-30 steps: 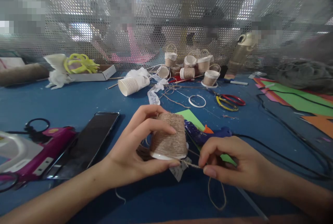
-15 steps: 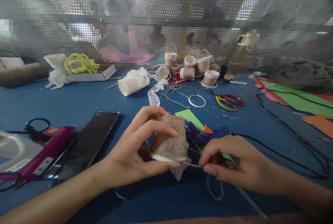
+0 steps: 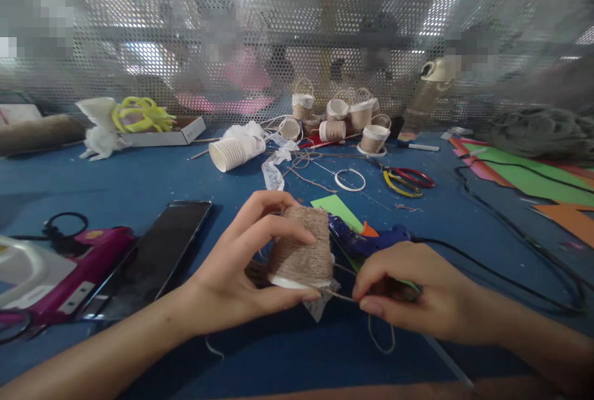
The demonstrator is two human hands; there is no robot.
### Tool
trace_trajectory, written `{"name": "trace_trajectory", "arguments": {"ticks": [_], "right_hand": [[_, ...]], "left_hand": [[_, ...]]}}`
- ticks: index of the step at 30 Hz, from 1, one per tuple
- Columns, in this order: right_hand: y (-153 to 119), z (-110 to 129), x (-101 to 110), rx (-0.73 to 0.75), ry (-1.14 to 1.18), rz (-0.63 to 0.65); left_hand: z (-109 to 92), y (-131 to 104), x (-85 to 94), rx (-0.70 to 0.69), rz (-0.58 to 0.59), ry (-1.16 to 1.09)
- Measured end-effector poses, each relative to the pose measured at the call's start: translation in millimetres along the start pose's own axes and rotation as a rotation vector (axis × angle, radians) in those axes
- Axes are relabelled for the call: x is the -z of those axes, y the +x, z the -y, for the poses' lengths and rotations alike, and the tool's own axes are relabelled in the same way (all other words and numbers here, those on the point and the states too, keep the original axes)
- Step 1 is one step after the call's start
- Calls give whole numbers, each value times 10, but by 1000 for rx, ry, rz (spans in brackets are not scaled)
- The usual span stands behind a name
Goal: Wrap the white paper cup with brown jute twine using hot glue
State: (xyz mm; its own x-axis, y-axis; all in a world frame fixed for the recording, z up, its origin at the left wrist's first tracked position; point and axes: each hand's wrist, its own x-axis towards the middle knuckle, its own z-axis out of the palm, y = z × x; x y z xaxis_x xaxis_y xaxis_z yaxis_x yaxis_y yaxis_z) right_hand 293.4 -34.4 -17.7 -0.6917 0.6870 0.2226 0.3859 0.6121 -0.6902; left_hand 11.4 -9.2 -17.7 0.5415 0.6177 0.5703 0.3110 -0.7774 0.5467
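Note:
My left hand (image 3: 241,257) grips a paper cup wrapped in brown twine (image 3: 301,248), its white rim facing down and toward me. The thumb presses near the rim, and the fingers reach over the wrapped side. To the right, my right hand (image 3: 413,291) pinches the loose twine (image 3: 342,295), which runs from the cup's rim and hangs in a loop below the fingers. Behind that hand lies a dark blue glue gun (image 3: 366,242) beside a green paper piece (image 3: 338,209). A bit of white lace (image 3: 316,308) shows under the cup.
A black phone (image 3: 153,257) and a magenta glue gun (image 3: 93,270) lie at left. Farther back are stacked paper cups (image 3: 227,153), scissors (image 3: 408,181), a white ring (image 3: 350,180) and several small twine baskets (image 3: 374,137). Coloured paper (image 3: 524,171) and a black cable (image 3: 524,233) are at right.
The twine end and my right hand have shifted very slightly left. My left hand keeps its hold on the cup, and the whole view has moved a little.

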Motion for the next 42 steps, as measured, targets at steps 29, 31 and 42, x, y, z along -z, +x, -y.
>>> {"name": "trace_trajectory", "arguments": {"ticks": [29, 31, 42], "right_hand": [[31, 58, 28, -40, -19, -150], [32, 54, 25, -44, -13, -152], [60, 29, -60, -23, 48, -148]], "left_hand": [[7, -18, -37, 56, -29, -123], [12, -17, -49, 61, -37, -165], [-31, 21, -50, 69, -88, -291]]}}
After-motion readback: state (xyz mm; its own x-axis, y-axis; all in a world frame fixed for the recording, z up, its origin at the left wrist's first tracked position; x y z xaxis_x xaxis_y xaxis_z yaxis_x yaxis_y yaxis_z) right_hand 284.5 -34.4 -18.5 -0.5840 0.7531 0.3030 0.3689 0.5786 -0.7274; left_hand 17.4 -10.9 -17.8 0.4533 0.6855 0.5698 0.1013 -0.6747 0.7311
